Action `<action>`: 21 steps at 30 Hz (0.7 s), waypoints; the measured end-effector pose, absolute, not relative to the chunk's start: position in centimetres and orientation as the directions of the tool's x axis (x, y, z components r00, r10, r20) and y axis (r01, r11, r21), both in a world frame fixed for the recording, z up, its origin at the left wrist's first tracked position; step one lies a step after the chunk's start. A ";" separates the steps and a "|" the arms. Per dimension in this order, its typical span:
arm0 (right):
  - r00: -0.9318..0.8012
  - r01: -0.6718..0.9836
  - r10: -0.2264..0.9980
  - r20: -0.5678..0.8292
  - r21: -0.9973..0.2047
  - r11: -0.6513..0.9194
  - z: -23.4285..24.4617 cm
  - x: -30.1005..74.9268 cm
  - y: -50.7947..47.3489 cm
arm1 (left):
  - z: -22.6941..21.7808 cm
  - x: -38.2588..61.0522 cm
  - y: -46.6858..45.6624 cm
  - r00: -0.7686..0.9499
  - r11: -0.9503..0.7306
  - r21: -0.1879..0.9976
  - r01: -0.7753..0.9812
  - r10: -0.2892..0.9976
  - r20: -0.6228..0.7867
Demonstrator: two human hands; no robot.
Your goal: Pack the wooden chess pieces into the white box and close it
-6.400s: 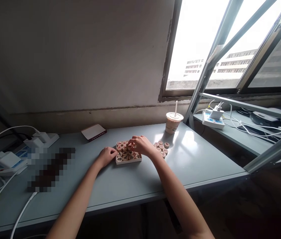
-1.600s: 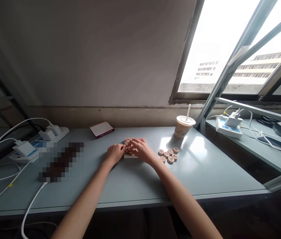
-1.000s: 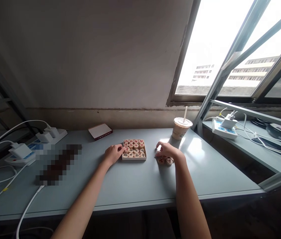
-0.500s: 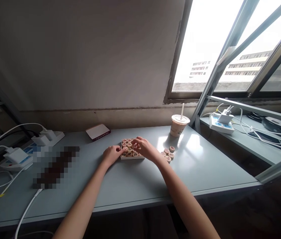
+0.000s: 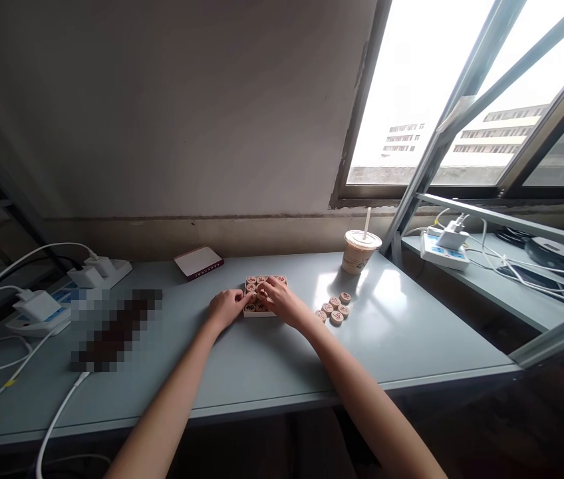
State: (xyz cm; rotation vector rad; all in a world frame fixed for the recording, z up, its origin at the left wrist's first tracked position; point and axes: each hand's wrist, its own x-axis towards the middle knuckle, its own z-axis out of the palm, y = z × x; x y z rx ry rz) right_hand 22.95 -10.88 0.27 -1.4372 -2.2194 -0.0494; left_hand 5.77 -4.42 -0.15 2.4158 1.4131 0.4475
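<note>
A shallow box [image 5: 262,315] full of round wooden Chinese chess pieces [image 5: 251,289] lies in the middle of the desk. At its left side is my left hand [image 5: 226,310], fingers curled against the wall and thumb over the edge. My right hand [image 5: 282,299] reaches across the box from the right, its bent fingertips closed on a chess piece among the others; the hand hides much of that piece and the box's right part. Several loose chess pieces [image 5: 334,310] lie grouped on the desk to the right of my right hand.
Behind the box, to the left, lies a dark red box lid [image 5: 199,263]. A lidded drink cup with a straw [image 5: 360,253] stands at the back right. Power strips with chargers [image 5: 42,313] and white cables lie on the left; another power strip [image 5: 444,249] sits beyond the metal frame.
My right hand has moved slightly left and down over the box, its fingers now lower on the pieces. More of the loose pieces shows. My left hand stays at the box's left side.
</note>
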 end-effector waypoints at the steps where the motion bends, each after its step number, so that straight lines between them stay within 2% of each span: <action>1: -0.318 0.868 0.848 0.423 -0.231 0.440 0.2 22.9 -10.9 | -0.2 5.8 -4.4 0.465 -0.468 0.408 0.784 0.878 0.113; 9: -0.187 0.903 0.901 0.393 -0.291 0.315 0.3 23.4 -11.1 | -0.7 5.7 -4.1 0.472 -0.478 0.403 0.780 0.873 0.121; 21: -0.162 0.930 0.925 0.344 -0.260 0.260 2.0 23.8 -11.6 | -0.7 5.1 -3.3 0.555 -0.526 0.443 0.726 0.828 0.073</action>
